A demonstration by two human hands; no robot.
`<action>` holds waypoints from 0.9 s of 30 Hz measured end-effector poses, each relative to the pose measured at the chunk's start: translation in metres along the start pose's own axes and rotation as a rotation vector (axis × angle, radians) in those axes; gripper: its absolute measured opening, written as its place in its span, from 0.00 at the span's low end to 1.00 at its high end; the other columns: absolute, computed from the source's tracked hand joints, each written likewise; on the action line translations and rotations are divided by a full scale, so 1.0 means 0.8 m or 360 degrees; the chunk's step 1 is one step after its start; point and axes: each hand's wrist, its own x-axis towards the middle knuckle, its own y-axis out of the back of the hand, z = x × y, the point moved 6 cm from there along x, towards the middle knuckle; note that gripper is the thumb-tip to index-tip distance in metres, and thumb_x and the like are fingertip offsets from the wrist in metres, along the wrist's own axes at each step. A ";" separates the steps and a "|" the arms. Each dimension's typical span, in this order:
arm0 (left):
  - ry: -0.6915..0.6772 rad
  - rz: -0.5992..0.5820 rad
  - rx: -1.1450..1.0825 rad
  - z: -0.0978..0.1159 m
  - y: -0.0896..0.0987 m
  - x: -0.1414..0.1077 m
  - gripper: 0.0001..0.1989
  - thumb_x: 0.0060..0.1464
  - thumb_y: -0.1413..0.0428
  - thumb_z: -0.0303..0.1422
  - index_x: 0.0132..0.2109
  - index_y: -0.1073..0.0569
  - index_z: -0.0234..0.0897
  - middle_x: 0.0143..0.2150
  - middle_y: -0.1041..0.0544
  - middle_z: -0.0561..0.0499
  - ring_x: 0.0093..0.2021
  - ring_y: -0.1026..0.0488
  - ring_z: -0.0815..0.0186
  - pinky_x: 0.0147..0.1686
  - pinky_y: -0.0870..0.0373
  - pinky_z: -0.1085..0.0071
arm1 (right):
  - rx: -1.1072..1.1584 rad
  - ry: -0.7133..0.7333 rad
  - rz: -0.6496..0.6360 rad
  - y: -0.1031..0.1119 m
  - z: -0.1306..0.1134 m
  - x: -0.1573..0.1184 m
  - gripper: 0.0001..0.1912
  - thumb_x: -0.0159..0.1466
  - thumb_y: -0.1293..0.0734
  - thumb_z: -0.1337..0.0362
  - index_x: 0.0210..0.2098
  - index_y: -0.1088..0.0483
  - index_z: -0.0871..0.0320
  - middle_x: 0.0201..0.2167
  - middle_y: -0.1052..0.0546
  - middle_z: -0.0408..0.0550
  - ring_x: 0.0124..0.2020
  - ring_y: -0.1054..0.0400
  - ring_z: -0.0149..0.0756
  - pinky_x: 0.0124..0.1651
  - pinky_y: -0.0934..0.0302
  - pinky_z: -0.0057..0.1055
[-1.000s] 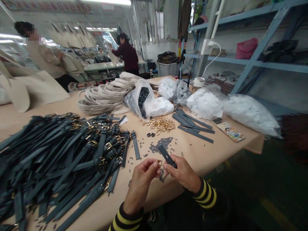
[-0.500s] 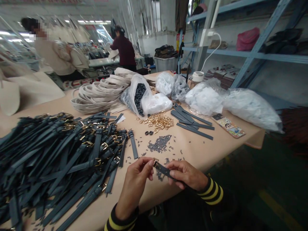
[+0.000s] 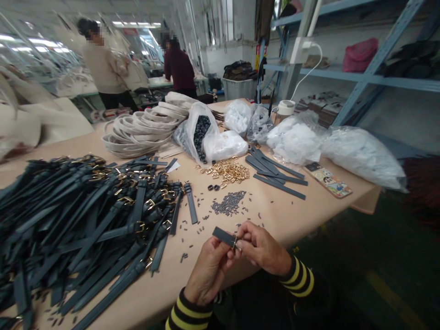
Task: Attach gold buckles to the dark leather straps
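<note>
A short dark slate leather watch strap [image 3: 224,237] lies across my hands, with a small gold buckle [image 3: 235,243] at its right end. My left hand [image 3: 208,270] grips the strap from below, and my right hand [image 3: 263,247] pinches the buckle end between its fingers. Just beyond my hands, small dark tubes lie scattered on the beige table [image 3: 178,279], with a heap of them [image 3: 228,203] further on. Gold buckles [image 3: 225,173] lie beyond that. A large pile of finished dark straps [image 3: 85,220] fills the table's left side.
Coiled beige straps [image 3: 140,130] and plastic bags of parts [image 3: 295,140] line the far side of the table. Loose dark strips [image 3: 275,172] and a phone in a patterned case [image 3: 328,180] lie to the right. Two co-workers [image 3: 106,62] stand behind, near blue metal shelving [image 3: 378,59].
The strap has turned round, its buckle end now at my right hand instead of my left, and its free end points left. My view has shifted slightly, and the nearer co-worker has moved right.
</note>
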 end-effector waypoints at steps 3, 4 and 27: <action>-0.0103 0.0150 0.0023 -0.006 0.006 0.004 0.10 0.45 0.40 0.31 0.33 0.33 0.34 0.24 0.32 0.57 0.20 0.39 0.78 0.19 0.42 0.82 | -0.0380 0.0104 0.0267 0.000 -0.011 -0.003 0.06 0.60 0.39 0.66 0.37 0.41 0.57 0.25 0.27 0.41 0.16 0.40 0.23 0.20 0.45 0.21; -0.0142 0.0153 0.0067 -0.006 0.007 0.004 0.09 0.45 0.40 0.32 0.33 0.33 0.35 0.24 0.32 0.57 0.20 0.39 0.77 0.19 0.42 0.82 | -0.0485 0.0142 0.0282 -0.002 -0.014 -0.004 0.05 0.60 0.39 0.67 0.37 0.40 0.56 0.25 0.27 0.40 0.16 0.40 0.24 0.20 0.44 0.21; -0.0498 0.0292 0.0923 0.024 0.020 -0.015 0.10 0.48 0.44 0.36 0.26 0.26 0.34 0.23 0.26 0.52 0.28 0.31 0.66 0.30 0.36 0.74 | -0.0563 -0.0014 0.0368 -0.004 -0.010 -0.005 0.03 0.58 0.38 0.67 0.28 0.38 0.58 0.21 0.31 0.37 0.15 0.36 0.24 0.21 0.42 0.21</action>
